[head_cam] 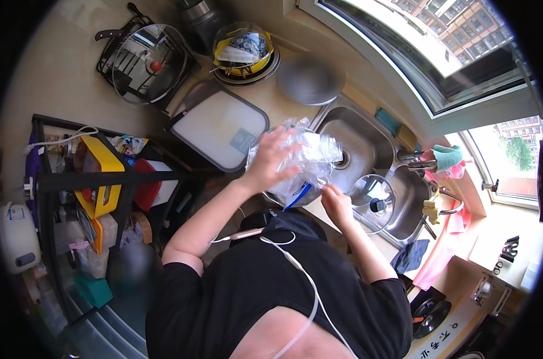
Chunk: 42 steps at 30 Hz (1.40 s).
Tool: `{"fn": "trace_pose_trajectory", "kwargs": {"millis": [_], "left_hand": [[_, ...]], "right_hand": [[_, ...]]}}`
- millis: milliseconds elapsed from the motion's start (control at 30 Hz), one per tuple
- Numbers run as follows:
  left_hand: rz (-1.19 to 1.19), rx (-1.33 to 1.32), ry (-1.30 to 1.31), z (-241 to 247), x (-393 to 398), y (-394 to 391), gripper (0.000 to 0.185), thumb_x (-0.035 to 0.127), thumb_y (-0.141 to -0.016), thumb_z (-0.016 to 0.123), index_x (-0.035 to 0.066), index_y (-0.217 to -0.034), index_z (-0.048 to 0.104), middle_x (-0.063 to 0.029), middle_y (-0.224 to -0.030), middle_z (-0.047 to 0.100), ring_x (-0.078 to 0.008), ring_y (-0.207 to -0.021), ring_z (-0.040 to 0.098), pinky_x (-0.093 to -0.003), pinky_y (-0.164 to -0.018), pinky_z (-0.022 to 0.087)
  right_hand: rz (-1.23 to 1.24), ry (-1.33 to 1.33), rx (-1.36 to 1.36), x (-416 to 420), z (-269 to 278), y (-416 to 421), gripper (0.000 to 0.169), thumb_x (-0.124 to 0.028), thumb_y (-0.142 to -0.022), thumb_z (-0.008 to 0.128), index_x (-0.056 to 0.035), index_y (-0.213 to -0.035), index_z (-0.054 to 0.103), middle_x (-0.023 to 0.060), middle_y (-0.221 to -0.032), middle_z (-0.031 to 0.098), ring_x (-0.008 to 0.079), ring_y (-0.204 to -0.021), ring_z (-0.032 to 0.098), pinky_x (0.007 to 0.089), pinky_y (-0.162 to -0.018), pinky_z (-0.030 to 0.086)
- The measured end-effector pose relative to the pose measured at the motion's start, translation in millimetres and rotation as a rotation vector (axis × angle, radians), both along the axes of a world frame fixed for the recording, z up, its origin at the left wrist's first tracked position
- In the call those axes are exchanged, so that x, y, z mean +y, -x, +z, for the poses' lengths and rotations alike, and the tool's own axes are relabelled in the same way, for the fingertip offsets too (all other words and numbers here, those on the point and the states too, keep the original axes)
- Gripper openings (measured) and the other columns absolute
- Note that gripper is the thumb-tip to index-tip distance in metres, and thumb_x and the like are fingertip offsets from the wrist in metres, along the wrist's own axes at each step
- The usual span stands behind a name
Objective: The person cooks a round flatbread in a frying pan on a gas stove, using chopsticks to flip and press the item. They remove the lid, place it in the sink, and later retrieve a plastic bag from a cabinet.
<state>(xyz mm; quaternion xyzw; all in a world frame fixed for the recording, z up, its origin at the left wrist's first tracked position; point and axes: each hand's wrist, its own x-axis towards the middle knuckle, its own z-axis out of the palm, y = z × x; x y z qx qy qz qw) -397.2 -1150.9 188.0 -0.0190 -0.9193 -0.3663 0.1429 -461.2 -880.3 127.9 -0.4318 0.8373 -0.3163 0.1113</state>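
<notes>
Crumpled clear plastic bags lie in a heap between my two hands, at the near left edge of the double-bowl steel sink. My left hand rests over the heap with its fingers spread; whether it grips any of the plastic is unclear. At the heap's lower right edge, my right hand pinches a piece of the clear plastic. A blue strip shows on the plastic below the heap. What lies under the bags is mostly hidden.
Left of the heap is a white cutting board with a grey rim. A glass lid lies over the sink's divider. Behind stand a round grey pan or lid and a glass-covered dish. A black shelf rack stands at left.
</notes>
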Motion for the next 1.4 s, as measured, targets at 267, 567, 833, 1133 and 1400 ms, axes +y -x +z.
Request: {"fn": "trace_pose_trajectory", "kwargs": {"millis": [267, 567, 833, 1133, 1400], "left_hand": [[-0.035, -0.310, 0.272, -34.6, 37.2, 15.6, 0.084, 0.008, -0.071, 0.071, 0.036, -0.143, 0.037, -0.0116, -0.156, 0.013, -0.0366, -0.142, 0.018, -0.0551, -0.113, 0.020], [0.080, -0.199, -0.229, -49.5, -3.8, -2.7, 0.080, -0.007, -0.071, 0.063, 0.021, -0.142, 0.039, -0.0152, -0.137, 0.046, -0.0362, -0.127, 0.041, -0.0412, -0.108, 0.033], [0.075, -0.225, -0.195, -44.8, -4.3, -2.4, 0.081, -0.008, -0.071, 0.062, 0.021, -0.143, 0.038, -0.0173, -0.140, 0.042, -0.0364, -0.129, 0.040, -0.0407, -0.109, 0.032], [0.069, -0.216, -0.211, -51.8, 1.0, -5.2, 0.085, -0.009, -0.070, 0.062, 0.018, -0.145, 0.034, -0.0176, -0.143, 0.039, -0.0362, -0.132, 0.037, -0.0402, -0.110, 0.030], [0.065, -0.202, -0.221, -57.5, 0.8, -13.2, 0.093, -0.008, -0.066, 0.064, 0.016, -0.148, 0.026, -0.0223, -0.144, 0.035, -0.0401, -0.133, 0.033, -0.0410, -0.110, 0.029]], "right_hand": [[0.015, -0.193, -0.050, -37.2, 22.9, 21.0, 0.030, -0.023, -0.088, 0.059, -0.0177, -0.118, 0.059, 0.0026, -0.123, 0.059, 0.0329, -0.084, 0.066, 0.0423, -0.071, 0.054], [-0.010, -0.192, -0.125, -7.8, -2.3, 12.2, 0.029, -0.017, -0.085, 0.061, -0.0134, -0.113, 0.060, -0.0010, -0.123, 0.059, 0.0305, -0.087, 0.065, 0.0406, -0.073, 0.054], [-0.215, -0.040, 0.036, -16.8, -0.5, 5.6, 0.040, -0.019, -0.084, 0.063, -0.0123, -0.123, 0.053, 0.0101, -0.114, 0.062, 0.0332, -0.087, 0.065, 0.0406, -0.069, 0.053], [-0.009, -0.302, -0.015, -58.3, -5.1, -10.1, 0.059, -0.017, -0.084, 0.061, -0.0080, -0.138, 0.040, 0.0151, -0.087, 0.068, 0.0327, -0.072, 0.066, 0.0432, -0.063, 0.053], [0.148, -0.230, 0.020, -62.5, -6.2, -20.1, 0.025, -0.013, -0.084, 0.055, -0.0086, -0.108, 0.061, 0.0119, -0.077, 0.064, 0.0311, -0.066, 0.065, 0.0422, -0.055, 0.052]]}}
